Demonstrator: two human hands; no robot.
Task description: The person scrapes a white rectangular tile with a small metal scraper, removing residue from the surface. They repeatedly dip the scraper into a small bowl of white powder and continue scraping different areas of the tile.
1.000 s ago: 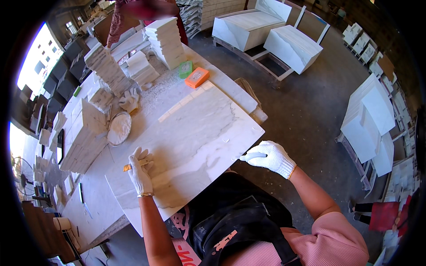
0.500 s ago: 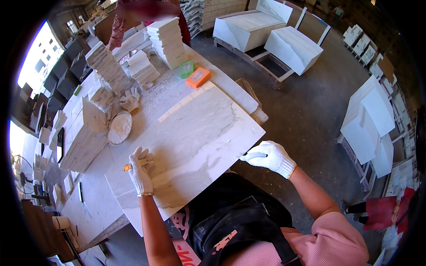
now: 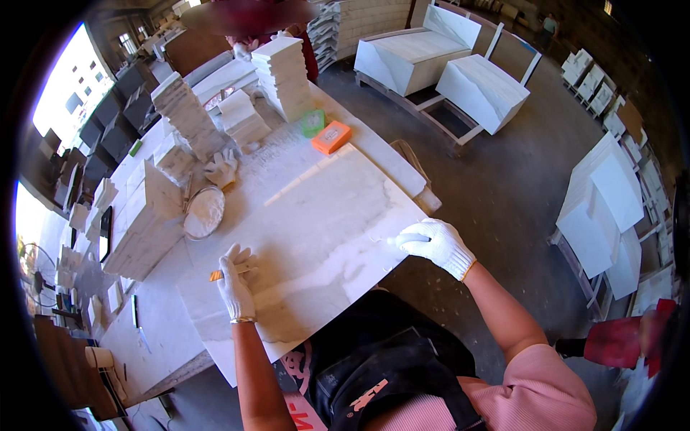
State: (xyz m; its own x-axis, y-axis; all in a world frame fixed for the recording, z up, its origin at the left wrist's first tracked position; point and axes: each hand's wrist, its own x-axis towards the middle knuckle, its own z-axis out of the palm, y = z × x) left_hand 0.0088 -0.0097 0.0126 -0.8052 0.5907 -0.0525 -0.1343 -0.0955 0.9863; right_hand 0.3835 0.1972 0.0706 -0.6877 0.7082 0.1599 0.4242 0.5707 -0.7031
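A large white marble slab [image 3: 323, 237] with grey veins lies on the worktable before me. My left hand [image 3: 236, 284], in a white knit glove, rests at the slab's left part. It holds a slim thing with an orange-striped end [image 3: 215, 276] that sticks out past the fingers; its kind is unclear. My right hand [image 3: 442, 248], gloved too, closes round a small grey-handled tool [image 3: 412, 238] at the slab's right edge. The tool's tip is blurred against the white surface, so I cannot tell its shape. Small white marks show on the slab near it.
An orange box [image 3: 331, 137] and a green box [image 3: 313, 123] sit beyond the slab. Left of it are a round dish of white powder [image 3: 204, 213], a loose glove [image 3: 221, 169] and stacked marble pieces [image 3: 144, 223]. A co-worker [image 3: 266, 25] stands across the table. Palletised slabs [image 3: 483, 92] stand behind.
My right hand with the grey-handled tool has moved slightly away from me along the slab's right edge. The left hand stays on the slab. The view has shifted slightly, and a person at far right has moved.
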